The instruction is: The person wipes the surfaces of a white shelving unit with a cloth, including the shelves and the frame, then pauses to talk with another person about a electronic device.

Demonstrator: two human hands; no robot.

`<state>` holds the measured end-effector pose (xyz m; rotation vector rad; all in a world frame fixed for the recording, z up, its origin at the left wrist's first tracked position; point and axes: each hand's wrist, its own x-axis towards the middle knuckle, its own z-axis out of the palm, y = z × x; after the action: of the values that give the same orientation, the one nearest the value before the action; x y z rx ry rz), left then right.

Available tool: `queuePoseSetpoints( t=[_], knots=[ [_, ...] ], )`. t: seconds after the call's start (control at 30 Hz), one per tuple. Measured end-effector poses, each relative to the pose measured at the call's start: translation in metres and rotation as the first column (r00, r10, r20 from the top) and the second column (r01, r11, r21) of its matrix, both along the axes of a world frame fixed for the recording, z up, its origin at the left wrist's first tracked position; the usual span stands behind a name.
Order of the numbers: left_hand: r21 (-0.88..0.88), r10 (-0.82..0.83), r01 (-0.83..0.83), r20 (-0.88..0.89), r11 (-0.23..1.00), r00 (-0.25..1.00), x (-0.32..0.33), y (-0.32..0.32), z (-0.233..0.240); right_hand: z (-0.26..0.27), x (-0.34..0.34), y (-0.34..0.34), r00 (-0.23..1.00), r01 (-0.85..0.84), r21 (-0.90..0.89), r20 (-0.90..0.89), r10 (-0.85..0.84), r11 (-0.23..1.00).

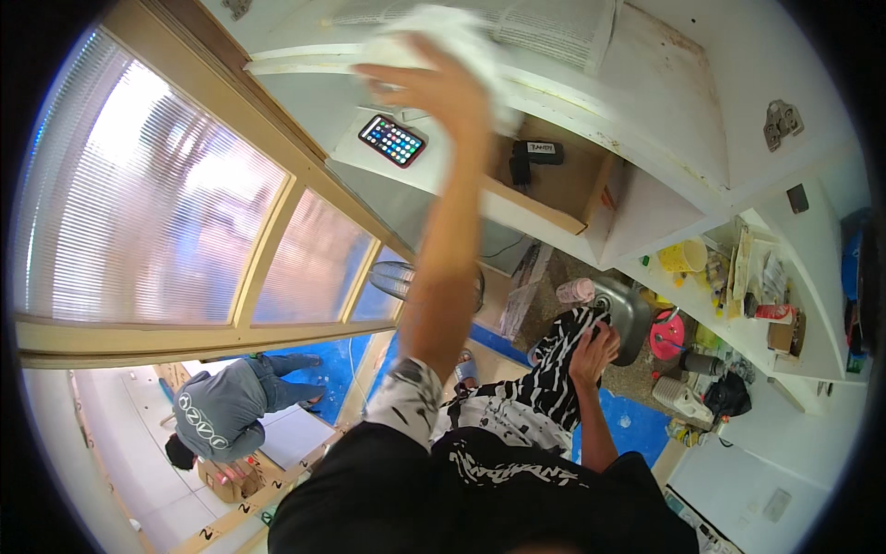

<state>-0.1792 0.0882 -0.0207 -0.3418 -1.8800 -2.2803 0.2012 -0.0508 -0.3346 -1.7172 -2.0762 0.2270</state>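
Note:
My left hand (pixel 443 86), blurred, is raised at an upper white cabinet shelf (pixel 304 61). A crumpled white cloth (pixel 443 28), also blurred, is in its grasp against the shelf's front edge. Printed paper sheets (pixel 554 31) line that shelf. Below, a lit smartphone (pixel 391 140) lies on a lower shelf. Beside it, an open cardboard box (pixel 564 208) contains black devices (pixel 540 152), one with a written label. My right hand (pixel 595 351) rests with fingers apart on black-and-white patterned trousers (pixel 554 367) at the knee, next to a steel sink (pixel 630 332).
A wood-framed ribbed-pane partition (pixel 239 305) stands at left, a fan (pixel 391 277) behind it. Another person (pixel 221 408) bends over beyond it. Around the sink are a pink container (pixel 576 291), a pink lid (pixel 666 335) and a dish rack (pixel 682 398). A yellow cup (pixel 682 256) stands on a side shelf.

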Motion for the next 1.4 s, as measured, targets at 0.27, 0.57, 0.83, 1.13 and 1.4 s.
queuePoseSetpoints(
  t=[0.27, 0.57, 0.83, 1.13, 1.4],
  knots=[
    [-0.105, -0.134, 0.126, -0.071, 0.986, 0.988, 0.109, 0.002, -0.005, -0.007, 0.007, -0.004, 1.0, 0.006, -0.025, -0.019, -0.006, 1.0],
    [-0.16, -0.095, 0.071, -0.153, 0.985, 0.984, 0.107, 0.007, -0.01, -0.014, 0.007, -0.006, 0.999, 0.014, -0.063, -0.039, -0.017, 0.998],
    [0.008, -0.016, 0.016, 0.02, 1.0, 1.0, -0.008, -0.012, 0.008, -0.007, 0.008, -0.011, 0.999, -0.008, -0.002, -0.043, 0.008, 1.0],
    [-0.024, -0.098, 0.098, 0.024, 0.995, 0.995, 0.008, -0.012, 0.008, -0.013, 0.01, -0.011, 0.999, -0.052, 0.03, 0.012, 0.051, 0.998],
    [0.031, -0.347, 0.352, -0.105, 0.935, 0.932, 0.157, -0.01, 0.002, -0.01, -0.005, -0.005, 0.998, -0.059, 0.006, -0.001, 0.059, 0.998]
  ],
)
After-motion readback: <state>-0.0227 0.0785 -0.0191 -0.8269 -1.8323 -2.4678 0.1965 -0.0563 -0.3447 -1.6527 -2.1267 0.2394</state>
